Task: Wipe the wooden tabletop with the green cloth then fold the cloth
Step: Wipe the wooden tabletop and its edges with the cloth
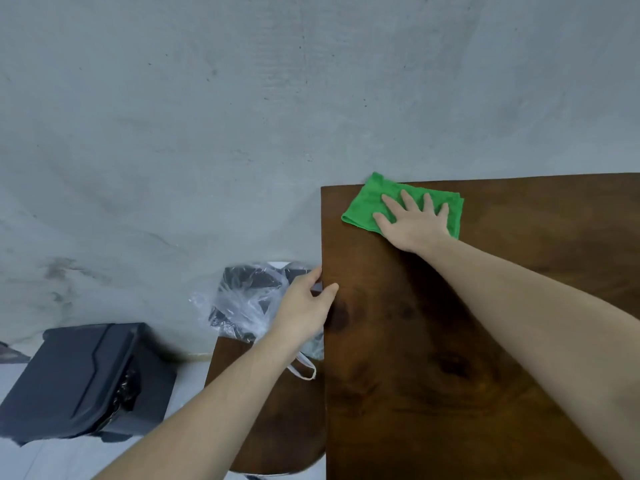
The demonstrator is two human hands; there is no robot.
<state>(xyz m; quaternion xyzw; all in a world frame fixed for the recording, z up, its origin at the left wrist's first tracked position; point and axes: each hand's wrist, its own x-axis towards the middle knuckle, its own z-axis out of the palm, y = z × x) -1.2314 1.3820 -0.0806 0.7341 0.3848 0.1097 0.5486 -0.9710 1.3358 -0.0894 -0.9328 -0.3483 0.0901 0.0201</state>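
From the head camera, the right hand (414, 221) is pressing flat, fingers spread, on the green cloth (370, 202), which is lying at the tabletop's (485, 323) far left corner, right of frame centre. The left hand (306, 306) is gripping the table's left edge, thumb on top, steadying it. Wiping appears to be the step in hand; folding is not begun. Next likely calls for sweeping the cloth across the bare wood toward the frame's lower right, keeping the palm flat.

Right hand (414, 221) flat, fingers spread, on cloth (370, 202) at tabletop's (485, 323) far-left corner; left hand (306, 311) grips table's left edge.
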